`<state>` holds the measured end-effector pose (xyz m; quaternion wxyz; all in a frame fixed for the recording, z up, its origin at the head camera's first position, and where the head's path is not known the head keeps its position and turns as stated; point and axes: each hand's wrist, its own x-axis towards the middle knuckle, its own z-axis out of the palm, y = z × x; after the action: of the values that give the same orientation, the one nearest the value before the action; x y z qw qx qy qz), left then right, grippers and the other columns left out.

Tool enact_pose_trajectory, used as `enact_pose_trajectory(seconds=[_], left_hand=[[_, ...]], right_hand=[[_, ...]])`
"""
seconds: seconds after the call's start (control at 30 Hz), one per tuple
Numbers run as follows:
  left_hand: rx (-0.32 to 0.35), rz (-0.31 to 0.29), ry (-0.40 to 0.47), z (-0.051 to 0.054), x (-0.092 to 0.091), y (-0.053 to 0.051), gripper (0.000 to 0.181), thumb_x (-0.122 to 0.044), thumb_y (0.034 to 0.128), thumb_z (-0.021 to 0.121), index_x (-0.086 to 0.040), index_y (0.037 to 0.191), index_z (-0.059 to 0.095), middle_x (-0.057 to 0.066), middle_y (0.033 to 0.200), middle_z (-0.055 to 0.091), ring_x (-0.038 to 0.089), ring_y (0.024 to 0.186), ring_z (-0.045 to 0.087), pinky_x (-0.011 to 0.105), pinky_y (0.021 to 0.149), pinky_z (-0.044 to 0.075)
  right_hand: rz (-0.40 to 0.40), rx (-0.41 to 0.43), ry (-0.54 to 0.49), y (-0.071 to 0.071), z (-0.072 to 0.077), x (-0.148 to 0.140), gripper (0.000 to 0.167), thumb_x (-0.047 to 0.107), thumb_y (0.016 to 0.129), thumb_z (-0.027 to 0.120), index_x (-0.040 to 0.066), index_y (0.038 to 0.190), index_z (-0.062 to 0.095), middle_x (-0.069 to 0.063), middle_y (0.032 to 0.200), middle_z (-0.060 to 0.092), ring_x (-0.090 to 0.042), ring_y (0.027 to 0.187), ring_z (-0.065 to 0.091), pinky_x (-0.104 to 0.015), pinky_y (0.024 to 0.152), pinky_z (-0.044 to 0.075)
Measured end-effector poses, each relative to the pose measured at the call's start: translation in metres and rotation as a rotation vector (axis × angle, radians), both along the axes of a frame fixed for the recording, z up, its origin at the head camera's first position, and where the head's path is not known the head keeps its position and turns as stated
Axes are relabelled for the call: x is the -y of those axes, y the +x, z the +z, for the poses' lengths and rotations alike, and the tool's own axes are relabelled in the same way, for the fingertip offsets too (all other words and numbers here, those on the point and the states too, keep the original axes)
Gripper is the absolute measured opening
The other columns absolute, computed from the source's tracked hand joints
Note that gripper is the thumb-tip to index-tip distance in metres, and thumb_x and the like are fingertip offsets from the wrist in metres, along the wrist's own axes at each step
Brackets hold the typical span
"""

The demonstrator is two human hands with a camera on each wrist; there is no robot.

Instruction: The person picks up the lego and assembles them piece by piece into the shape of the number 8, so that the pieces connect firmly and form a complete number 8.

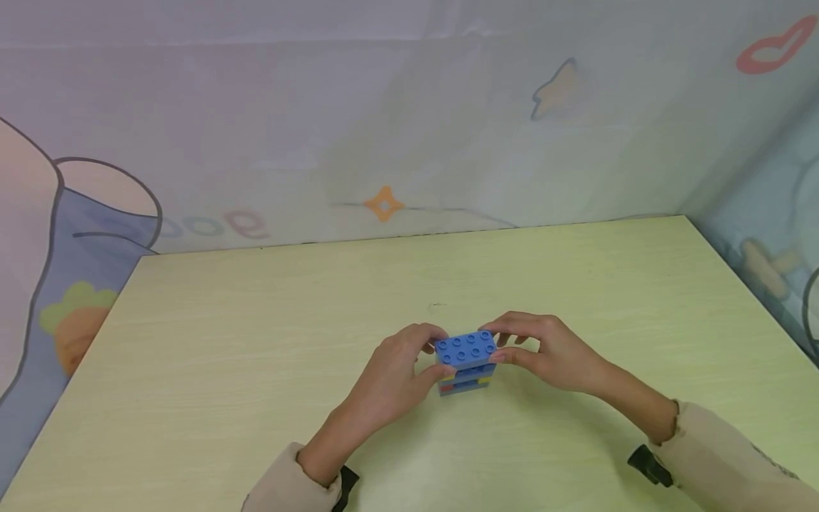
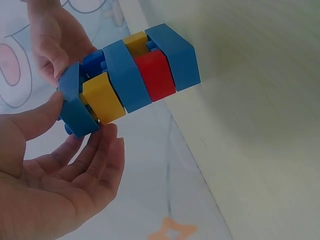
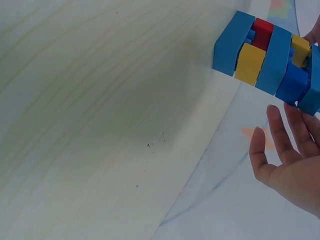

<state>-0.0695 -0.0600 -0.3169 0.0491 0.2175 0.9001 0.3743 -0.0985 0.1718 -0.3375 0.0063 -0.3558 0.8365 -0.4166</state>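
Note:
A stack of toy building bricks stands on the table, held at its top between both hands. Its uppermost layer is a blue eight-stud brick (image 1: 465, 348). My left hand (image 1: 399, 370) pinches this brick's left end between thumb and fingers; my right hand (image 1: 553, 348) pinches the right end. Below it, a yellow brick (image 2: 104, 97) and a darker blue brick (image 3: 291, 85) share a layer. A narrow gap with yellow studs shows under the top brick in the left wrist view. Further down come a blue brick (image 2: 127, 75), a red brick (image 2: 156, 75) beside a yellow one (image 3: 250, 63), and a blue base brick (image 2: 175, 57).
The pale wooden table (image 1: 256, 341) extends around the stack. Behind it hangs a printed cloth backdrop (image 1: 384, 107), with another cloth side (image 1: 780, 213) at the right. Small dark specks (image 3: 150, 145) mark the tabletop.

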Motion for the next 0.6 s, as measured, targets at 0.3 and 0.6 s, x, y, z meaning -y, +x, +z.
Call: enact_pose_trajectory(seconds=[0.3, 0.6], left_hand=[[0.008, -0.018, -0.002, 0.0019, 0.0, -0.0017, 0.031, -0.017, 0.0846, 0.066, -0.003, 0.111, 0.058, 0.007, 0.102, 0.062, 0.024, 0.093, 0.058, 0.037, 0.077, 0.045], [0.013, -0.011, 0.009, 0.0008, 0.0001, -0.0013, 0.032, -0.016, 0.0838, 0.067, -0.003, 0.111, 0.058, 0.006, 0.1, 0.062, 0.023, 0.092, 0.058, 0.036, 0.076, 0.045]], right_hand=[[0.022, -0.011, 0.012, -0.0016, -0.0012, -0.0023, 0.028, 0.005, 0.083, 0.064, 0.002, 0.111, 0.061, 0.003, 0.096, 0.063, -0.008, 0.082, 0.057, -0.028, 0.069, 0.048], [0.001, 0.006, 0.053, -0.0005, -0.0003, -0.0024, 0.029, 0.008, 0.084, 0.065, 0.002, 0.113, 0.061, 0.003, 0.097, 0.063, -0.008, 0.083, 0.056, -0.027, 0.07, 0.048]])
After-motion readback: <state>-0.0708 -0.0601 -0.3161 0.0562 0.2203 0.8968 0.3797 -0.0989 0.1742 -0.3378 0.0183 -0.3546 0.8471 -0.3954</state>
